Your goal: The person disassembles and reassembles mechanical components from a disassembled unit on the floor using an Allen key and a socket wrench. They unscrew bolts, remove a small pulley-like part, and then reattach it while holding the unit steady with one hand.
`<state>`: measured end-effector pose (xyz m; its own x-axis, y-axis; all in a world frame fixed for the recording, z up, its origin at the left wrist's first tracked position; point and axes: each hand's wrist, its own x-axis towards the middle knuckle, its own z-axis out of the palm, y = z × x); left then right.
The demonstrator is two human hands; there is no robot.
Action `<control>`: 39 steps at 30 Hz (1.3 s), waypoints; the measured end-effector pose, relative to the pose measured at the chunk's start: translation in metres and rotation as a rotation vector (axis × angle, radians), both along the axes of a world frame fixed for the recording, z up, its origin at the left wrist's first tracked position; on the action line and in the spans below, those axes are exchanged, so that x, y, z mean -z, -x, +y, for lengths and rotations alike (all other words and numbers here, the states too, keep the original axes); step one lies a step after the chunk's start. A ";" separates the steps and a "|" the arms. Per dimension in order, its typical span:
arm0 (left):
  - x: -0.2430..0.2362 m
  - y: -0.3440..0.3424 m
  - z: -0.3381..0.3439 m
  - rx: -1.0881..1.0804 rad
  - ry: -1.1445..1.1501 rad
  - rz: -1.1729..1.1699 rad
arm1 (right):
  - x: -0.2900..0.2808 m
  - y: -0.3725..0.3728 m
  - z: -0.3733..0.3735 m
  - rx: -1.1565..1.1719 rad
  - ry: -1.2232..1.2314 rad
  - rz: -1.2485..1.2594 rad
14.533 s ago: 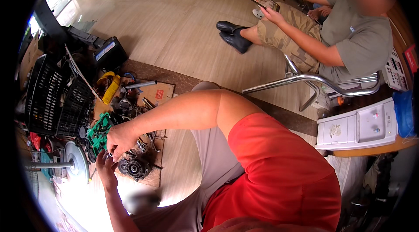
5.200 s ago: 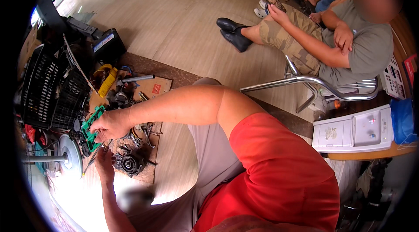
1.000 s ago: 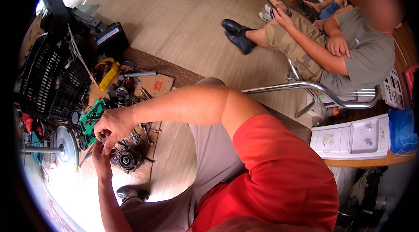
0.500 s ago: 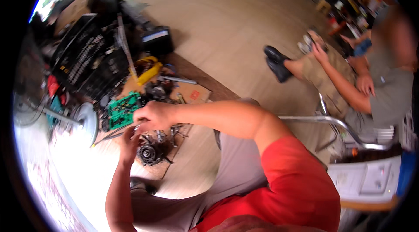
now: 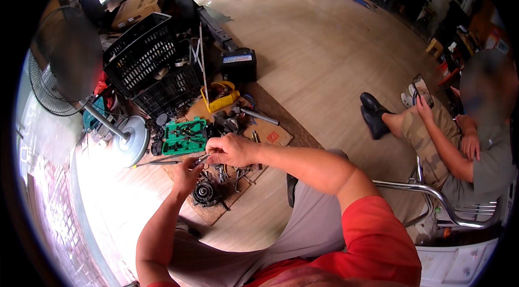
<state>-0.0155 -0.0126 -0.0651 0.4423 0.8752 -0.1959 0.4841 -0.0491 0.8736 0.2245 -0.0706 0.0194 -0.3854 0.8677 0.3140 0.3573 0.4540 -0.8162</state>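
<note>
My left hand (image 5: 187,176) and my right hand (image 5: 233,151) meet fingertip to fingertip above the parts on the floor. Between them they pinch a small, shiny metal piece (image 5: 203,158), too small to name exactly. Just below the hands lies a round, dark mechanical part (image 5: 204,193) with rings around its centre. Beyond the fingers sits an open green tool case (image 5: 172,148) with tools in it. Several loose metal parts (image 5: 239,177) lie beneath my right wrist, partly hidden by it.
Cardboard (image 5: 264,131) lies under the parts, with a yellow container (image 5: 223,104) at its far side. Black crates (image 5: 141,65), a car battery (image 5: 239,65) and a standing fan (image 5: 130,144) are beyond and left. A person (image 5: 489,141) sits at right by a metal-framed chair (image 5: 427,187).
The whole view has swung, so the floor things appear farther right and lower. My hands stay together at the fingertips; the small metal piece shows more clearly now.
</note>
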 end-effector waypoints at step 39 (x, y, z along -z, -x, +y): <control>-0.027 0.007 0.002 -0.057 -0.128 -0.065 | 0.023 0.002 0.028 0.332 0.422 0.449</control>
